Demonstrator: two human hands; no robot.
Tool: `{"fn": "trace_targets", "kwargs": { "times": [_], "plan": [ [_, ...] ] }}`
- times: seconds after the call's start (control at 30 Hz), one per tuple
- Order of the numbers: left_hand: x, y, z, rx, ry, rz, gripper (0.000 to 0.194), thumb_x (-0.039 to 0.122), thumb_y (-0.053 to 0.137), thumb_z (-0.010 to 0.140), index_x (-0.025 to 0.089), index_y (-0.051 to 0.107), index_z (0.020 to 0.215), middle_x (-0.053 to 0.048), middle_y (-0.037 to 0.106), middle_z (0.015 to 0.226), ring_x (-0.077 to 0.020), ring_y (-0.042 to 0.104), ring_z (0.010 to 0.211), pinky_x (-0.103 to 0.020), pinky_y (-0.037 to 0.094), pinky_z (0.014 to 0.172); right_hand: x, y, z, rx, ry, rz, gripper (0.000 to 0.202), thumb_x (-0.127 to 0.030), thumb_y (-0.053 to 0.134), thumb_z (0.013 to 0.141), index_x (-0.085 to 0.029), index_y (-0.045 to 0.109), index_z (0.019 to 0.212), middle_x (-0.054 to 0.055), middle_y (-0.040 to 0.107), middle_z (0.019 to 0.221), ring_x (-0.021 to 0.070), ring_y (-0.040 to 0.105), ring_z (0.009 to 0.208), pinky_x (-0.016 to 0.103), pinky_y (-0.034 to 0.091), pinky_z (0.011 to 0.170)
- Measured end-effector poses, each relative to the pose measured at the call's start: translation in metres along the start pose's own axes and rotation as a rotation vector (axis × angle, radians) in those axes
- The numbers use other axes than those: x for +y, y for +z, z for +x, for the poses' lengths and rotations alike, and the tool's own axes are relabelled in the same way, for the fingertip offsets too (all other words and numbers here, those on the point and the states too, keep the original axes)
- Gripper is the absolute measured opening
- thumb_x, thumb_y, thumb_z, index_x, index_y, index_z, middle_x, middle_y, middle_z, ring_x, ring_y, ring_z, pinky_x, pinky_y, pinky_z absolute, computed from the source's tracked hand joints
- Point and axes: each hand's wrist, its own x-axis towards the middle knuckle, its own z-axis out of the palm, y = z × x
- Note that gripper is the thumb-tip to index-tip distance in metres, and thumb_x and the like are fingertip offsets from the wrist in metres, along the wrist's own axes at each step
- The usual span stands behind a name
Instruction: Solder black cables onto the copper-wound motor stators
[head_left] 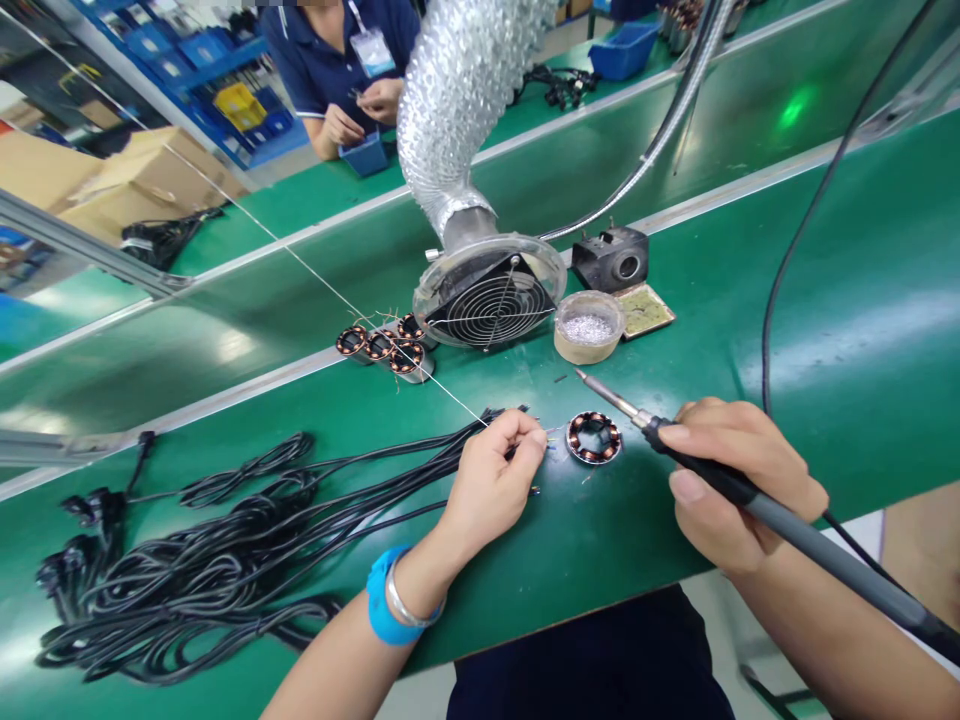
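My right hand (739, 480) is wrapped round the grey grip of a soldering iron (780, 520), its metal tip pointing up and left. Left of the tip's shaft, a copper-wound stator (594, 438) lies flat on the green bench. My left hand (499, 465) is closed in a pinch on a thin strand of solder wire (322, 275), which runs down taut from the upper left. Under and beside those fingers lie the stripped ends of several black power cables (390, 465); whether the fingers also grip one is hidden.
Several more stators (405, 362) stand by the rear ledge. A fume extractor (491, 300) hangs over the bench from a silver duct. Beside it are a round tub (589, 328), a sponge tray (645, 310) and a black iron holder (611, 258). A co-worker (345, 70) works across the bench.
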Motion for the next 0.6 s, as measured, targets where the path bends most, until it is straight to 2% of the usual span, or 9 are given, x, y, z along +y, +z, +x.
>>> {"fn": "trace_targets", "kwargs": {
  "times": [0.1, 0.2, 0.27, 0.43, 0.53, 0.6],
  "plan": [
    [0.0, 0.0, -0.001, -0.011, -0.01, -0.006, 0.019, 0.028, 0.051, 0.093, 0.019, 0.053, 0.075, 0.006, 0.048, 0.064, -0.0091, 0.042, 0.058, -0.021, 0.033, 0.056, 0.004, 0.002, -0.005, 0.028, 0.032, -0.008, 0.039, -0.015, 0.06, 0.083, -0.022, 0.07, 0.121, 0.006, 0.065, 0.081, 0.0208, 0.058, 0.064, 0.036, 0.047, 0.05],
    [0.0, 0.0, -0.001, -0.023, -0.021, -0.019, 0.02, 0.029, 0.051, 0.093, 0.019, 0.053, 0.076, 0.006, 0.048, 0.063, -0.009, 0.042, 0.056, -0.021, 0.031, 0.054, 0.002, 0.005, -0.005, -0.003, 0.128, 0.051, 0.042, -0.015, 0.059, 0.088, -0.024, 0.064, 0.128, 0.002, 0.066, 0.078, 0.0156, 0.058, 0.057, 0.031, 0.048, 0.046],
    [0.001, 0.0, 0.0, -0.029, -0.021, -0.023, 0.02, 0.03, 0.051, 0.093, 0.019, 0.053, 0.076, 0.006, 0.049, 0.063, -0.0092, 0.042, 0.056, -0.021, 0.031, 0.054, -0.002, 0.008, 0.002, -0.104, 0.169, 0.015, 0.041, -0.011, 0.058, 0.09, -0.024, 0.062, 0.128, -0.002, 0.066, 0.075, 0.0125, 0.059, 0.054, 0.027, 0.051, 0.049],
    [0.0, -0.002, 0.0, -0.055, -0.023, -0.016, 0.022, 0.033, 0.049, 0.094, 0.019, 0.053, 0.077, 0.006, 0.048, 0.061, -0.0099, 0.042, 0.056, -0.022, 0.031, 0.055, -0.004, 0.02, 0.021, -0.407, 0.117, -0.126, 0.019, -0.007, 0.06, 0.09, -0.021, 0.066, 0.101, 0.001, 0.071, 0.084, 0.0131, 0.066, 0.067, 0.024, 0.054, 0.065],
    [-0.001, -0.003, 0.0, -0.084, -0.007, -0.027, 0.025, 0.036, 0.048, 0.095, 0.019, 0.052, 0.078, 0.005, 0.047, 0.061, -0.011, 0.041, 0.056, -0.023, 0.032, 0.056, 0.002, 0.027, 0.024, -0.587, 0.063, -0.139, 0.02, -0.007, 0.055, 0.09, -0.019, 0.064, 0.104, 0.002, 0.07, 0.084, 0.0142, 0.065, 0.069, 0.026, 0.052, 0.066],
    [0.0, -0.005, 0.0, -0.1, 0.017, -0.03, 0.027, 0.039, 0.046, 0.096, 0.02, 0.052, 0.078, 0.005, 0.046, 0.061, -0.0122, 0.04, 0.058, -0.025, 0.033, 0.057, 0.005, 0.03, 0.023, -0.655, 0.031, -0.13, 0.027, -0.006, 0.052, 0.09, -0.02, 0.063, 0.11, 0.002, 0.07, 0.087, 0.0146, 0.065, 0.071, 0.026, 0.05, 0.066]
  ]
}}
